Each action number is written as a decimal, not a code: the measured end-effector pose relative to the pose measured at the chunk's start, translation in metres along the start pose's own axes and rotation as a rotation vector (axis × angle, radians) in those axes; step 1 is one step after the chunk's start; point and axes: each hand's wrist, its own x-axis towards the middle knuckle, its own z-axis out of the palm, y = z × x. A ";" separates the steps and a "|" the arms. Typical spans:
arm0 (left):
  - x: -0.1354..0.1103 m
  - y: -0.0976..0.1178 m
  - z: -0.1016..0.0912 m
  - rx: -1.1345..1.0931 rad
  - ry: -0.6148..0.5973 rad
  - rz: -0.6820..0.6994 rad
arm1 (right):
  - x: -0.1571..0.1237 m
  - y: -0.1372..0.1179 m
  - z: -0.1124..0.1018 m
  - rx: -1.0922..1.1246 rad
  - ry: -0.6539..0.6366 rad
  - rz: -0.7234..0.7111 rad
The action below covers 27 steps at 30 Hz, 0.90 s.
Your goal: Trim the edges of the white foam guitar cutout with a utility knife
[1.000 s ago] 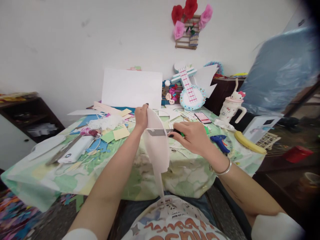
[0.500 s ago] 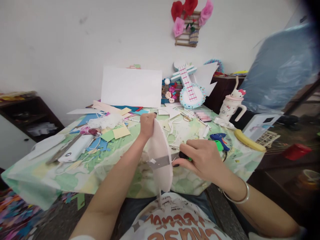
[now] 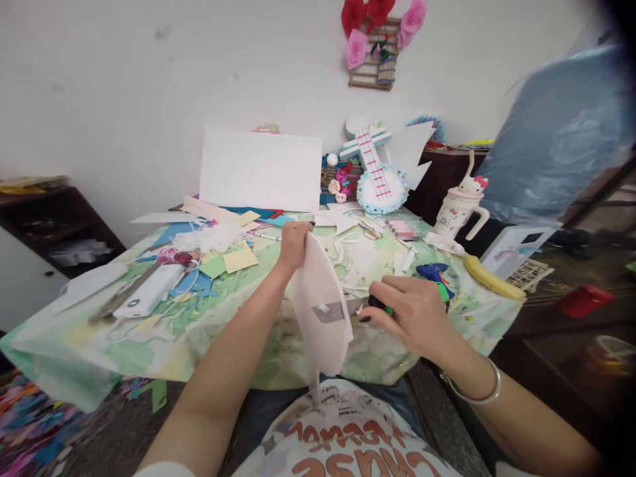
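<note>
My left hand (image 3: 297, 246) is closed on the top end of a white board piece (image 3: 320, 278) with a curved edge, held upright on its side above my lap. In my right hand (image 3: 410, 310) is a utility knife (image 3: 378, 305) with a black and green handle. Its wide grey blade (image 3: 330, 312) lies across the lower half of the piece, at the curved edge. A small white scrap (image 3: 323, 308) clings to the blade. My right thumb points toward that edge, a little apart from it.
Paper scraps, a white power bank (image 3: 149, 291) and a white board (image 3: 261, 171) are on the cloth-covered table (image 3: 248, 311). To the right are a blue glue gun (image 3: 434, 273), a banana (image 3: 491, 278) and a cup with a straw (image 3: 454, 215). A paper banjo (image 3: 381, 189) leans behind.
My right hand has moved slightly right and up with the knife, so less blade overlaps the board piece. A thin strip now stands off the piece's curved edge.
</note>
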 end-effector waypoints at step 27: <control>-0.004 0.003 0.000 0.137 0.004 0.056 | -0.002 -0.007 -0.005 -0.039 -0.021 0.044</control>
